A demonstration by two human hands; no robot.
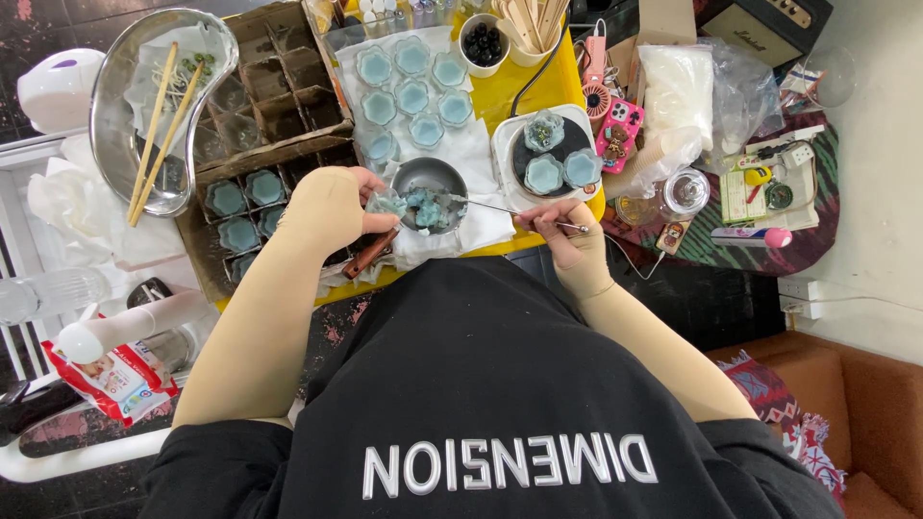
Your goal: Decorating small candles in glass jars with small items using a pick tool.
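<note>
The left hand [332, 207] is near the middle of the frame, a bit to the left. Its fingers are curled shut around a small blue-green flower-shaped cup [387, 203]. The cup is held just beside the rim of a small metal bowl [430, 192]. The bowl sits on a white cloth [471, 154] in the middle of the frame, and there are blue-green lumps inside it.

The right hand [567, 235] is just right of the middle. Its fingers are pinched tight on the handle of a thin metal spoon [510, 209]. The spoon points left, and its tip reaches into the metal bowl.

Above the bowl, more blue-green flower cups [413, 86] stand in rows on the white cloth. To the right of the bowl, a white tray [505, 154] holds a dark round plate [567, 144] with three flower cups on it. A brown cardboard box with little sections [274, 96] is in the upper left part of the frame, and some flower cups sit in its lower sections. At the far upper left, a big metal bowl [115, 115] has two wooden chopsticks [163, 125] lying in it. A white cup of dark round balls [481, 43] is at the top, near the middle. A pink phone [620, 130] lies in the upper right part.
</note>
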